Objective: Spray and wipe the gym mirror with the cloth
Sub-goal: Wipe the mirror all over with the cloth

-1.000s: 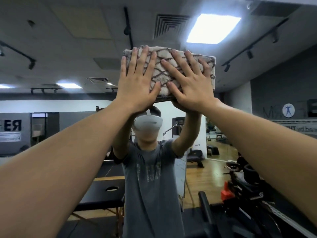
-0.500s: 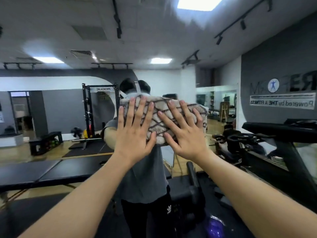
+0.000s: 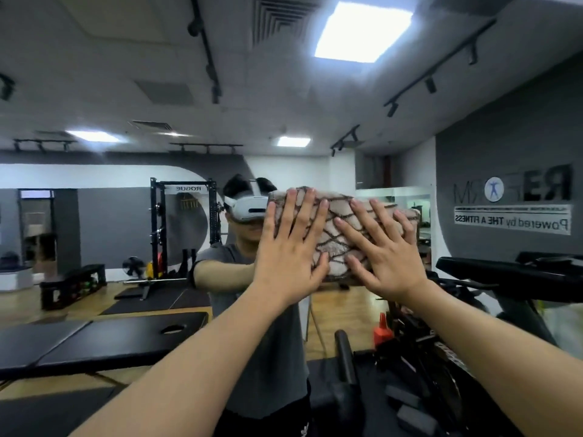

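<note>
The gym mirror (image 3: 94,89) fills the whole view and reflects the room and a person in a grey shirt. A folded beige cloth (image 3: 339,230) with dark web-like lines lies flat against the glass at about head height. My left hand (image 3: 291,247) presses on the cloth's left half with straight, spread fingers. My right hand (image 3: 383,250) presses on its right half the same way. Both forearms reach up from the bottom corners. No spray bottle is in view.
In the reflection, a black padded table (image 3: 104,339) stands at the lower left and a squat rack (image 3: 184,228) behind it. A black exercise machine (image 3: 504,279) juts in at the right, with an orange object (image 3: 382,331) and dark equipment below.
Both hands slid the cloth down the glass from high up, then to the right. The view dropped and has lifted a little again.
</note>
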### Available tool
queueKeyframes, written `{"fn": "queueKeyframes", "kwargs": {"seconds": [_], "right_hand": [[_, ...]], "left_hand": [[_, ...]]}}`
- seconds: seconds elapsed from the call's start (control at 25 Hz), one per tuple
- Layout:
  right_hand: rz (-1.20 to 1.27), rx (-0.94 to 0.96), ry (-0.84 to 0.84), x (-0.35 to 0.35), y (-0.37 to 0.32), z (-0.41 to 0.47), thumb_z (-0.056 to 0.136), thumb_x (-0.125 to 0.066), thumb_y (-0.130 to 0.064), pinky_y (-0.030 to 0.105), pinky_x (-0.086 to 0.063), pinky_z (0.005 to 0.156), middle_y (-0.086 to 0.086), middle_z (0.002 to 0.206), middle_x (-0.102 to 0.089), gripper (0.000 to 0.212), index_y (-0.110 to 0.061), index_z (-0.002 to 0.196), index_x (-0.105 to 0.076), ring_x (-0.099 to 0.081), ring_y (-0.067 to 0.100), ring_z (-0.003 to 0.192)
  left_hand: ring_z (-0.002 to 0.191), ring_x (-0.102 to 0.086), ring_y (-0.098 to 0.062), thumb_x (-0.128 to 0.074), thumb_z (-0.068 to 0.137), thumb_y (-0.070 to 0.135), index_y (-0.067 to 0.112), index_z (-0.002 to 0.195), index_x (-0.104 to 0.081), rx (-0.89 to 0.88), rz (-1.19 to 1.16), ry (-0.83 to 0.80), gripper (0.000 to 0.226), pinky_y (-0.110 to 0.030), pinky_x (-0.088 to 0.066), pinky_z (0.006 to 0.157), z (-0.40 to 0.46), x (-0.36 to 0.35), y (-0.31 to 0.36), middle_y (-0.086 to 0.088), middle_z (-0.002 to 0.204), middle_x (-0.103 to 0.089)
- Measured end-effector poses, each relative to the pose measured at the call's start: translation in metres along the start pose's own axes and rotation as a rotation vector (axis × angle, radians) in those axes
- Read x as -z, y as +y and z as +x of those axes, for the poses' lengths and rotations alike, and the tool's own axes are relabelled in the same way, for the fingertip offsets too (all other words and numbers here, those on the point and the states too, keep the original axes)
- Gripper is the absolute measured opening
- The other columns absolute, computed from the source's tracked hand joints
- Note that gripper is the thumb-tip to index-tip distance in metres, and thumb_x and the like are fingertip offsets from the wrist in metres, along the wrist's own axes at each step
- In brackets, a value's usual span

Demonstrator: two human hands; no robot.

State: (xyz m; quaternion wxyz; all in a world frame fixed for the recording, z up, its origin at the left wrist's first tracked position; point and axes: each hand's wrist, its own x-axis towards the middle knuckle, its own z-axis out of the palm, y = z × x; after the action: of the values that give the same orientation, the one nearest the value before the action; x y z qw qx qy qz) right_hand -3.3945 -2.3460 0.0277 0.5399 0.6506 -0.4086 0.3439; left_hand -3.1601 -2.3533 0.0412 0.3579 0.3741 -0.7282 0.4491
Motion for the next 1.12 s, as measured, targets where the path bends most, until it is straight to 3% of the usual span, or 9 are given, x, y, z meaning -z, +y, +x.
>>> {"fn": "queueKeyframes", "kwargs": {"seconds": [0.16, 0.32, 0.48, 0.64, 0.92, 1.12], "right_hand": [[0.004, -0.047, 0.047, 0.009, 0.058, 0.07, 0.103, -0.032, -0.058, 0.059, -0.018, 0.124, -0.001, 0.176, -0.018, 0.065, -0.04, 0.165, -0.028, -0.011, 0.027, 0.163], [0.054, -0.095, 0.057, 0.02, 0.062, 0.149, 0.103, -0.029, -0.058, 0.059, -0.012, 0.125, -0.006, 0.176, -0.014, 0.064, -0.046, 0.165, -0.022, -0.01, 0.028, 0.163], [0.089, -0.092, 0.089, 0.019, 0.019, 0.175, 0.103, -0.029, -0.055, 0.058, -0.008, 0.125, -0.005, 0.176, -0.015, 0.063, -0.044, 0.165, -0.023, -0.011, 0.031, 0.163], [0.096, -0.052, 0.11, 0.011, -0.026, 0.146, 0.105, -0.033, -0.052, 0.059, -0.013, 0.126, -0.002, 0.176, -0.015, 0.063, -0.041, 0.166, -0.024, -0.009, 0.03, 0.163], [0.148, 0.054, 0.011, -0.001, -0.044, 0.039, 0.106, -0.041, -0.052, 0.064, -0.018, 0.125, 0.0, 0.177, -0.007, 0.067, -0.038, 0.167, -0.019, 0.0, 0.03, 0.164], [0.08, 0.067, -0.01, -0.009, 0.019, -0.057, 0.104, -0.043, -0.051, 0.061, -0.022, 0.122, 0.002, 0.176, -0.015, 0.066, -0.037, 0.166, -0.026, -0.012, 0.032, 0.163]], "left_hand": [[0.159, 0.002, -0.035, -0.035, 0.096, 0.054, 0.015, 0.166, -0.01, 0.0, 0.06, 0.079, 0.083, -0.058, -0.002, 0.127, 0.091, 0.02, -0.016, -0.013, 0.173, -0.001], [0.16, 0.006, -0.031, -0.027, 0.097, 0.059, 0.021, 0.166, -0.002, 0.016, 0.108, 0.078, 0.083, -0.052, 0.003, 0.129, 0.142, 0.049, -0.074, -0.009, 0.174, 0.004], [0.16, 0.006, -0.031, -0.022, 0.099, 0.061, 0.019, 0.166, 0.0, 0.032, 0.122, 0.076, 0.082, -0.054, 0.0, 0.129, 0.123, 0.064, -0.116, -0.009, 0.173, 0.005], [0.16, 0.005, -0.033, -0.027, 0.099, 0.058, 0.014, 0.166, -0.005, 0.071, 0.107, 0.092, 0.083, -0.058, -0.003, 0.128, 0.066, 0.053, -0.118, -0.013, 0.173, 0.003], [0.157, 0.001, -0.044, -0.04, 0.092, 0.044, 0.0, 0.162, -0.015, 0.15, 0.05, 0.09, 0.086, -0.071, -0.011, 0.121, -0.024, 0.013, -0.038, -0.024, 0.17, 0.0], [0.156, -0.004, -0.05, -0.048, 0.09, 0.046, 0.001, 0.162, -0.019, 0.077, 0.035, 0.031, 0.09, -0.075, -0.016, 0.118, -0.028, -0.024, 0.065, -0.027, 0.17, -0.001]]}}
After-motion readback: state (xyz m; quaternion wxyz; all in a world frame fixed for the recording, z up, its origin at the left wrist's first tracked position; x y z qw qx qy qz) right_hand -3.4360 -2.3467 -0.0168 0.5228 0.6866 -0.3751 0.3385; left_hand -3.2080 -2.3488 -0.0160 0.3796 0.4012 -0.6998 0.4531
